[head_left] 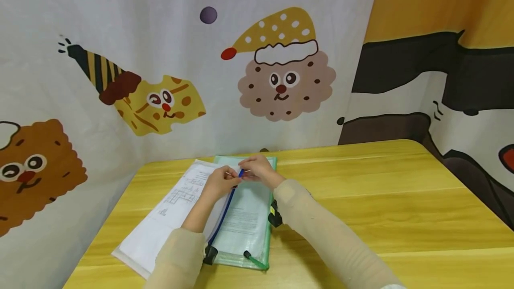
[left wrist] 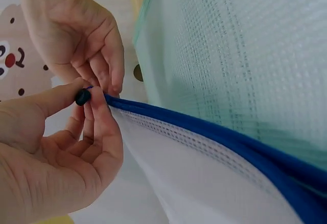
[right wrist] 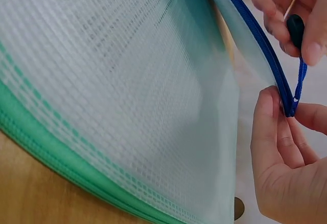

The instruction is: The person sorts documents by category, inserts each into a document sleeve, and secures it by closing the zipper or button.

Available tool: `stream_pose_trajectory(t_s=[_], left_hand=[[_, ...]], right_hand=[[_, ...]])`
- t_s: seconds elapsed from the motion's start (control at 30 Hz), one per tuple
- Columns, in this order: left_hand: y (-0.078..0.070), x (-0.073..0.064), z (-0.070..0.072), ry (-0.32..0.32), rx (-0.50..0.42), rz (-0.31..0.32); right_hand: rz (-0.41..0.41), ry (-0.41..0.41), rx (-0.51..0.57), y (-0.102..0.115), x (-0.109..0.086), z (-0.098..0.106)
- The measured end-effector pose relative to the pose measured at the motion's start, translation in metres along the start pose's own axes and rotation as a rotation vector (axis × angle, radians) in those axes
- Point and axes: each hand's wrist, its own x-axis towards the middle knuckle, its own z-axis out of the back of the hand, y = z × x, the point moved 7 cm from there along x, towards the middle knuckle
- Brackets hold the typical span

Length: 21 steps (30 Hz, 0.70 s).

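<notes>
A document bag with a blue zip lies slanted on the table, and sheets with printed drawings show on it. Its zip end is raised between the two hands. My left hand pinches the small dark toggle of the zip pull between thumb and finger; a short blue cord joins it to the zip's end. My right hand pinches the corner at that end, seen in the right wrist view. Under the hands lies a second mesh document bag with green edging and printed paper inside.
The green pull of the second bag points toward the table's near side. Yellow wood-grain tabletop extends to the right. A cloth printed with cartoon biscuits hangs behind the table. Black wrist cameras sit at the sleeves.
</notes>
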Motion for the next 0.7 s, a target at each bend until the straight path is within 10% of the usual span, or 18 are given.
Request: stream_pose_trajectory(t_s=[0.7], left_hand=[[0.002, -0.027, 0.008, 0.075, 0.121, -0.016]], right_hand=[[-0.018, -0.054, 0.001, -0.006, 0.006, -0.001]])
